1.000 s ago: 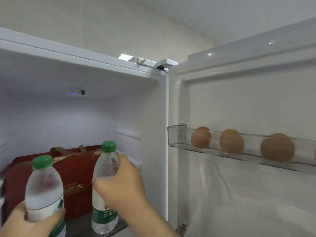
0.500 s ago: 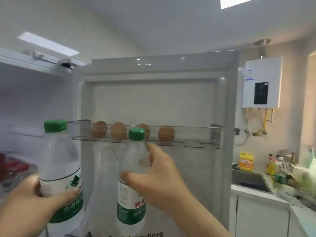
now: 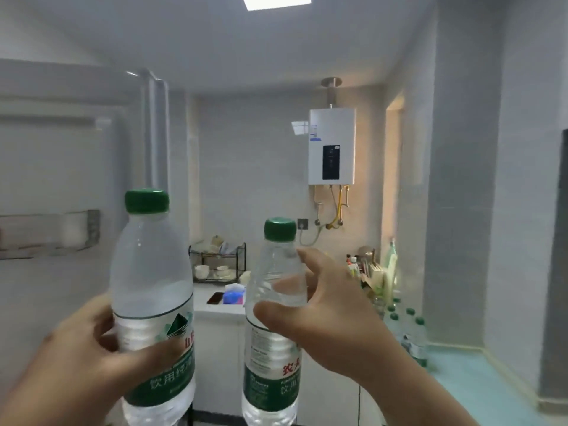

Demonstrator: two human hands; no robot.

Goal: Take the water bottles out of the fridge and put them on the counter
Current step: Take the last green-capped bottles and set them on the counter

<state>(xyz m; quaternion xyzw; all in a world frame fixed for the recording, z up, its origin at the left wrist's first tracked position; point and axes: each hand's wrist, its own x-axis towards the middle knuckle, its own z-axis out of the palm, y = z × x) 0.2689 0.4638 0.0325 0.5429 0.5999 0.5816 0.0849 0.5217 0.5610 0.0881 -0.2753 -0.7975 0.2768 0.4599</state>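
Observation:
My left hand (image 3: 89,355) grips a large clear water bottle (image 3: 150,272) with a green cap and green label, held upright in the air. My right hand (image 3: 325,321) grips a slimmer water bottle (image 3: 273,342), also green-capped, around its upper body. Both bottles are outside the fridge, in front of my chest. The open fridge door (image 3: 58,167) fills the left side, blurred. A light blue-green counter (image 3: 473,382) runs along the right, with several green-capped bottles (image 3: 413,336) standing on it.
A white counter (image 3: 215,305) at the back carries a dish rack (image 3: 218,262) with bowls, a tissue pack and a dark phone. A white water heater (image 3: 332,146) hangs on the far wall. Condiment bottles and utensils (image 3: 365,269) crowd the right counter's far end.
My view has swung right, away from the fridge interior toward the kitchen. Both hands carried their bottles out of the fridge and still hold them.

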